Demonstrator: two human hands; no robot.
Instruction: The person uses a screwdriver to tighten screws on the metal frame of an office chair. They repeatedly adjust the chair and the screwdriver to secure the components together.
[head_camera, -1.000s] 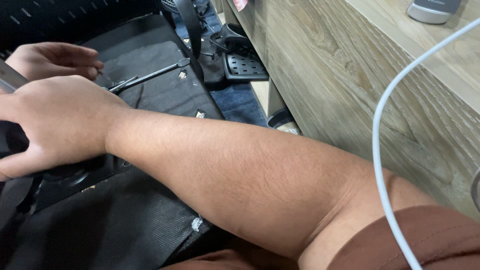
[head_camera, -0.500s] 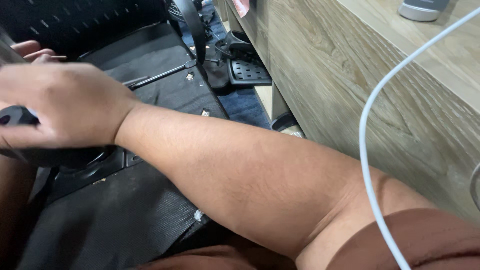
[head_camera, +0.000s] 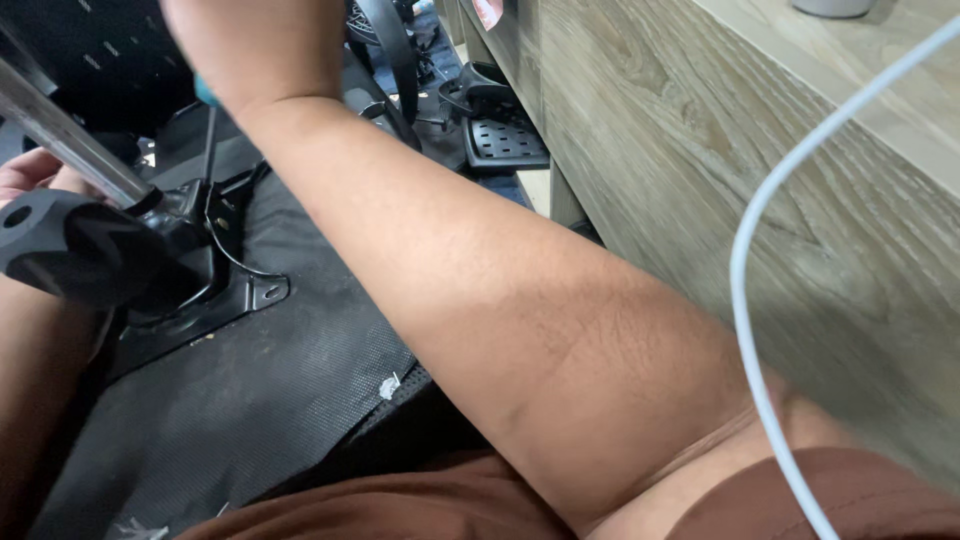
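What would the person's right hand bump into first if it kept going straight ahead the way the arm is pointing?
The right hand points up and away, toward the dark perforated panel at the top left. That panel looks like the first thing in line, though depth is hard to judge and the fingers are cut off by the frame.

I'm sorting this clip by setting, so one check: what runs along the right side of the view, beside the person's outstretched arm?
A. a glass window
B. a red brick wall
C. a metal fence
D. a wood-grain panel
D: a pale wood-grain panel fills the right side beside the right arm, with a white cable curving before it.
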